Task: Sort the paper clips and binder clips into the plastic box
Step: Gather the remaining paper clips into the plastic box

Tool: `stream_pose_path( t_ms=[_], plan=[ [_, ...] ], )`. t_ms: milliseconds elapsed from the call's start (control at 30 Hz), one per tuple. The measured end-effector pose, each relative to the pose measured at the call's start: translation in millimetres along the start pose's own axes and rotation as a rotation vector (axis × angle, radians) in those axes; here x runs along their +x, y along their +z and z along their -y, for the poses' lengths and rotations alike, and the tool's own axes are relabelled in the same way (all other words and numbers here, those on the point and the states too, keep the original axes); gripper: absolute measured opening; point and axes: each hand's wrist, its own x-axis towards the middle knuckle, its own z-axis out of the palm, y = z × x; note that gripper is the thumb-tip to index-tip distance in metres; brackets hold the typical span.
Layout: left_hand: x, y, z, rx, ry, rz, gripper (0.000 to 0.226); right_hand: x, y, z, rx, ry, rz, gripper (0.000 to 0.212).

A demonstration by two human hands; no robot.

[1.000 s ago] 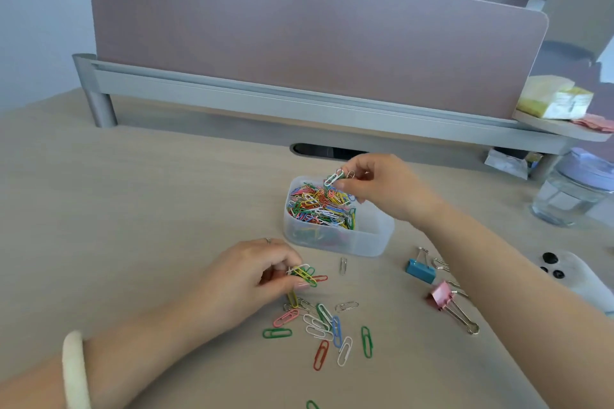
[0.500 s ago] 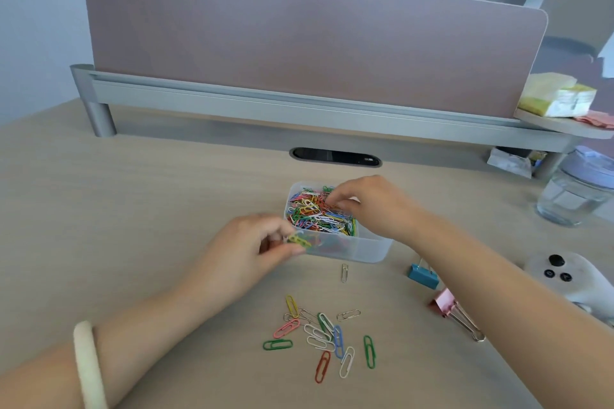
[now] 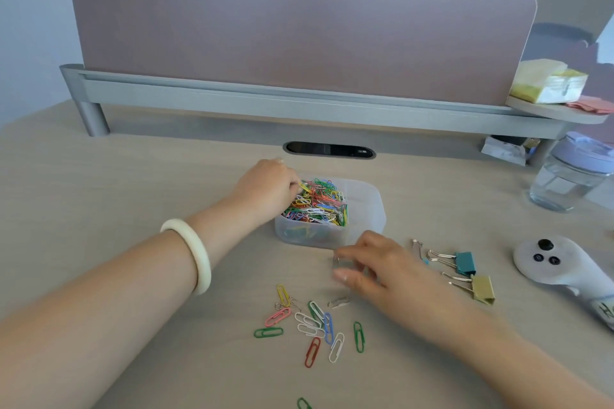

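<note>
A clear plastic box (image 3: 365, 209) sits mid-desk, its left compartment heaped with coloured paper clips (image 3: 317, 204). My left hand (image 3: 265, 189) reaches over the box's left rim, with curled fingers pinching yellow clips at the heap. My right hand (image 3: 375, 266) is low on the desk in front of the box, index finger and thumb pinching a silver paper clip (image 3: 335, 261). Several loose paper clips (image 3: 315, 322) lie nearer me. A teal binder clip (image 3: 465, 262) and an olive binder clip (image 3: 483, 289) lie right of my right hand.
A white controller (image 3: 564, 264) lies at the right. A water jar (image 3: 571, 173) stands behind it. A grey rail and mauve divider (image 3: 299, 36) close the desk's far side. A tissue pack (image 3: 548, 83) sits on a small shelf.
My left hand carried its clips from the loose pile up to the box's left rim. My right hand left the box and came down onto the silver clip in front of it.
</note>
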Motion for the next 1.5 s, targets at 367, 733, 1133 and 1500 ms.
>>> stream_pose_path(
  t_ms=[367, 733, 1133, 1500],
  plan=[
    [-78.6, -27.8, -5.7, -0.279, 0.154, -0.033, 0.023, -13.2, 14.1, -4.2, 0.021, -0.240, 0.119, 0.053],
    [-133.7, -8.8, 4.0, -0.441, 0.265, 0.323, 0.024, -30.1, 21.7, -13.5, 0.086, -0.175, -0.019, 0.045],
    [-134.5, -4.9, -9.0, -0.378, 0.222, 0.184, 0.053, -49.3, 22.8, 30.6, -0.239, -0.052, 0.143, 0.112],
    [-142.8, -8.4, -2.6, -0.253, 0.275, 0.329, 0.086, -34.5, 22.4, 10.5, 0.171, -0.063, -0.023, 0.066]
  ],
)
